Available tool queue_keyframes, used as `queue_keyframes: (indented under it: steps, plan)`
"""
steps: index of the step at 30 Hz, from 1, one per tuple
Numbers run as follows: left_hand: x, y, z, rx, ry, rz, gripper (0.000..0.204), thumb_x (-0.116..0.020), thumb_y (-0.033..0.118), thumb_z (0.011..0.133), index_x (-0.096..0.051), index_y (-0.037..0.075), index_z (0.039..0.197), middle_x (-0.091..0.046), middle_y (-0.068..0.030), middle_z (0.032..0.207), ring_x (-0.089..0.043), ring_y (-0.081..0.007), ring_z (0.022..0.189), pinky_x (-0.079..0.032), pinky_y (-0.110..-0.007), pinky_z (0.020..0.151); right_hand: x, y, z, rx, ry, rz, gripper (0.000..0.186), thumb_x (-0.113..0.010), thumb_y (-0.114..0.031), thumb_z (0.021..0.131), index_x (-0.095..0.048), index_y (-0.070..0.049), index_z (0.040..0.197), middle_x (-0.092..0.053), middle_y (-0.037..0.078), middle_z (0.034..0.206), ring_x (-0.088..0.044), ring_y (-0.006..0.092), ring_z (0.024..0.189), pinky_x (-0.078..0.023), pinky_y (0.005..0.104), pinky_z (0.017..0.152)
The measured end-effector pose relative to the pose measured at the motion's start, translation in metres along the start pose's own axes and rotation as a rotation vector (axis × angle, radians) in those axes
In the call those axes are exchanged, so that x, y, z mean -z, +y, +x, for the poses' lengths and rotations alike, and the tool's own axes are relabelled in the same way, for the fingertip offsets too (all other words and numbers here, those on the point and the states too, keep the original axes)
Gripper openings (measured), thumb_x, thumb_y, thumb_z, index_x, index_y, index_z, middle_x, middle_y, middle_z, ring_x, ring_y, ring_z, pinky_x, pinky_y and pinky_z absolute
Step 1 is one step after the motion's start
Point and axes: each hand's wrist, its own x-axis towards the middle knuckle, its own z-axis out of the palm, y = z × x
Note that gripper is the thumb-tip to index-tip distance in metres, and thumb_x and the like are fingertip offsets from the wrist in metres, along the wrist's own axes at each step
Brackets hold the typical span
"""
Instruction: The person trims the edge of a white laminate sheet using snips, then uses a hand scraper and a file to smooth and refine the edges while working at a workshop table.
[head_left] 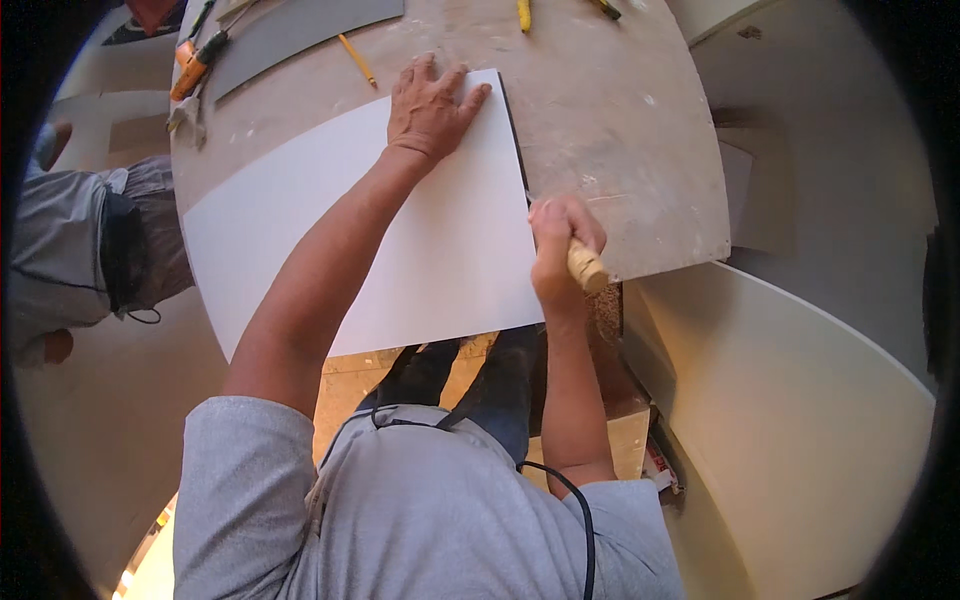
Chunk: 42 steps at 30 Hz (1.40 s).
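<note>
A white sheet (pixel 420 250) lies on the worktop, with a dark strip along its right edge. My left hand (pixel 432 115) rests flat near its upper right corner, fingers spread. My right hand (pixel 560 240) is closed on a tool with a pale wooden-looking handle (pixel 586 266) at the sheet's right edge, lower down; the tool's working end is mostly hidden by the fingers and too small to make out.
The worktop (pixel 640 150) holds a grey board (pixel 300 40), pencil (pixel 357 60), orange-and-black tool (pixel 188 72), crumpled scrap (pixel 187 125) and two yellow tools (pixel 524 14) (pixel 606 9). A person (pixel 80 240) stands at left. A pale curved panel (pixel 780 420) stands at lower right.
</note>
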Motion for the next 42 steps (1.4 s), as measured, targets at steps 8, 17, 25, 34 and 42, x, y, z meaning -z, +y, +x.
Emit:
queue_keyframes:
  steps: [8,17,25,34,42]
  plan:
    - [0.008,0.003,0.001,0.044,-0.116,-0.090,0.050,-0.064,0.053,0.095,-0.069,0.015,0.127,-0.052,-0.0238,0.138,-0.046,-0.0419,0.134,-0.039,-0.049,0.110,0.009,-0.009,0.013,-0.079,0.073,0.106,0.025,-0.057,-0.008,0.096,-0.052,0.000,0.073,-0.051,-0.001,0.067,-0.048,0.0098,0.065,-0.048,0.0301,0.065]
    - [0.011,0.003,0.004,0.062,-0.119,-0.072,0.054,-0.063,0.053,0.095,-0.067,0.012,0.130,-0.051,-0.0272,0.142,-0.044,-0.0456,0.138,-0.034,-0.050,0.116,-0.046,0.024,0.135,0.143,0.143,0.307,0.033,-0.052,-0.012,0.099,-0.043,-0.007,0.068,-0.039,-0.001,0.061,-0.039,0.0114,0.058,-0.054,0.0385,0.074]
    - [0.013,0.004,0.003,0.056,-0.072,-0.056,0.051,-0.067,0.049,0.094,-0.067,0.012,0.129,-0.051,-0.0250,0.139,-0.047,-0.0426,0.133,-0.038,-0.050,0.112,-0.060,0.059,0.151,0.044,0.124,0.391,0.031,-0.055,-0.017,0.099,-0.059,0.001,0.073,-0.056,0.001,0.069,-0.048,0.0088,0.065,-0.044,0.0277,0.063]
    - [0.011,-0.001,0.002,0.052,-0.115,-0.103,0.052,-0.065,0.052,0.094,-0.068,0.014,0.129,-0.051,-0.0243,0.138,-0.046,-0.0431,0.134,-0.037,-0.051,0.112,-0.079,0.047,0.161,0.127,0.065,-0.086,0.030,-0.055,-0.016,0.096,-0.054,0.003,0.073,-0.055,0.005,0.066,-0.048,0.0105,0.063,-0.039,0.0317,0.057]
    - [0.004,-0.003,0.000,0.018,-0.001,-0.053,0.049,-0.065,0.051,0.094,-0.070,0.014,0.126,-0.056,-0.0261,0.134,-0.051,-0.0425,0.128,-0.039,-0.050,0.111,-0.072,0.044,0.148,0.146,0.065,0.045,0.030,-0.053,-0.012,0.095,-0.048,0.001,0.068,-0.053,0.004,0.065,-0.047,0.0115,0.063,-0.040,0.0333,0.058]
